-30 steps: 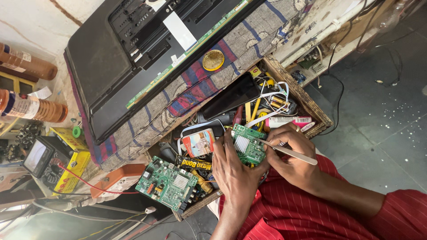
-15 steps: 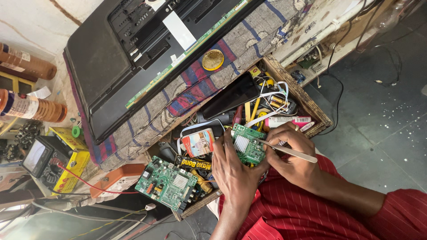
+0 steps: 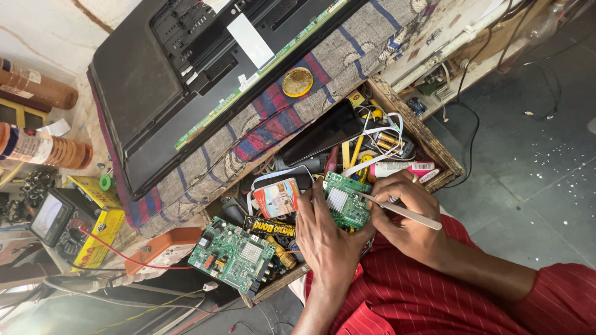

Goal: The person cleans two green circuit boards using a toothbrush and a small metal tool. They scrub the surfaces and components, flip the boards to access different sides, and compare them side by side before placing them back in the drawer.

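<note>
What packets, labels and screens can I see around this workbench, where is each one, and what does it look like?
Meter screen: far left, small grey rectangle in a dark case.
Yellow box: under the meter, flat, red print.
White label: top, rectangular sticker on the black panel.
Round tin: in the tray beside the left hand, white and red.
Dark packet: below the tin, yellow print.

A small green circuit board (image 3: 346, 201) is held by the left hand (image 3: 326, 239) over a cluttered wooden tray (image 3: 428, 139). A pale, thin tool (image 3: 403, 212), possibly tweezers, is gripped by the right hand (image 3: 406, 217) at the board's three o'clock. A larger green board (image 3: 233, 253) is seen at eight o'clock.
</note>
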